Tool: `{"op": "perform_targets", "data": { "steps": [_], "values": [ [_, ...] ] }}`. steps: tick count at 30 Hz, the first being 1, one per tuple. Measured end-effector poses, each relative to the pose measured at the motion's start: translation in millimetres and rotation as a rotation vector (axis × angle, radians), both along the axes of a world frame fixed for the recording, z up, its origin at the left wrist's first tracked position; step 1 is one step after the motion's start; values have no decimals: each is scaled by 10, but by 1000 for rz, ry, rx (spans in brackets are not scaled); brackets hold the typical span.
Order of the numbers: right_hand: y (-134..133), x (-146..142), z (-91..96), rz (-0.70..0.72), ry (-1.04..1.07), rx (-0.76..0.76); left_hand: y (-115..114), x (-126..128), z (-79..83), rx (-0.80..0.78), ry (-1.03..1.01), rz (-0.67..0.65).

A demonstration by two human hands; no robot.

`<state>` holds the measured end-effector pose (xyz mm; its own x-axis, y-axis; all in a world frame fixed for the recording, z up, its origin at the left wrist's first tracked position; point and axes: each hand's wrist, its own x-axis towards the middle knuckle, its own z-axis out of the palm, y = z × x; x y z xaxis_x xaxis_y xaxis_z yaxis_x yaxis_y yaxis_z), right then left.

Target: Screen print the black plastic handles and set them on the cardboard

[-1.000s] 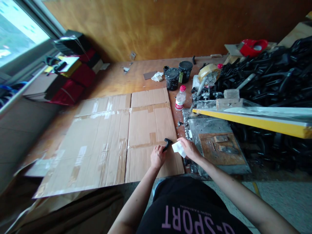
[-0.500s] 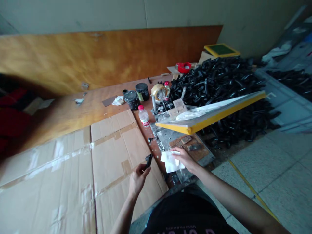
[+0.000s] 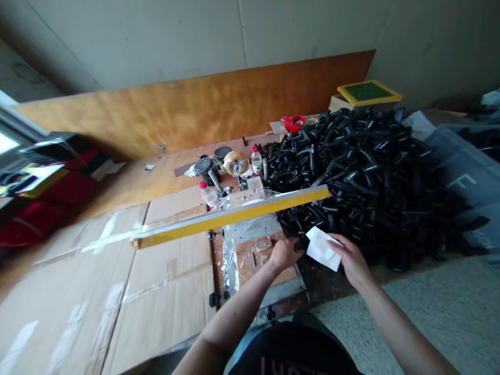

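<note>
My left hand is closed on a black plastic part, mostly hidden by the fingers and set against the dark pile behind. Close to its right, my right hand pinches a folded white cloth or paper by its right edge. The cloth's left corner comes very near the black part; whether they touch I cannot tell. Beneath my left wrist lies a brown board with small blocks on it. A yellow-edged frame hangs tilted above the bench, just beyond my left hand.
A large heap of black plastic parts covers the right side, beside a grey crate. Flattened cardboard spreads over the left. Dark tubs, a tape roll and a red-capped bottle stand behind the frame.
Both hands have moved right, my left hand crossing from the cardboard to over the board with the black part. The yellow-edged frame has swung left. The camera view has turned too.
</note>
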<state>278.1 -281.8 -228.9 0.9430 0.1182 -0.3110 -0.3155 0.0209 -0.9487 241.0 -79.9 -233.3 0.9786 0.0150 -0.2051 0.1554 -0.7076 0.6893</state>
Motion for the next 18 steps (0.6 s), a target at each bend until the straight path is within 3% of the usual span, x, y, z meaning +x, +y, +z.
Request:
{"op": "perform_targets", "data": {
  "steps": [3,5,7,10,12,15,18],
  "values": [
    [-102,200,-85,81,33,64,-122,-42,-34,-23,-21,32],
    [13,310,-144,185,82,126,-91,-202,-41,-94,-20,129],
    [258,381,-178,292,134,169,-29,-398,-41,-291,-7,281],
    [760,382,-165,438,175,225,61,-637,-29,-729,-8,604],
    [1092,318,-136,550,171,246,133,-714,-20,-924,-45,823],
    [1462,204,-135,713,102,207,329,-700,-28,-922,-153,1012],
    [1604,184,-217,778,-37,120,640,-546,-45,-835,-210,1044]
  ]
}}
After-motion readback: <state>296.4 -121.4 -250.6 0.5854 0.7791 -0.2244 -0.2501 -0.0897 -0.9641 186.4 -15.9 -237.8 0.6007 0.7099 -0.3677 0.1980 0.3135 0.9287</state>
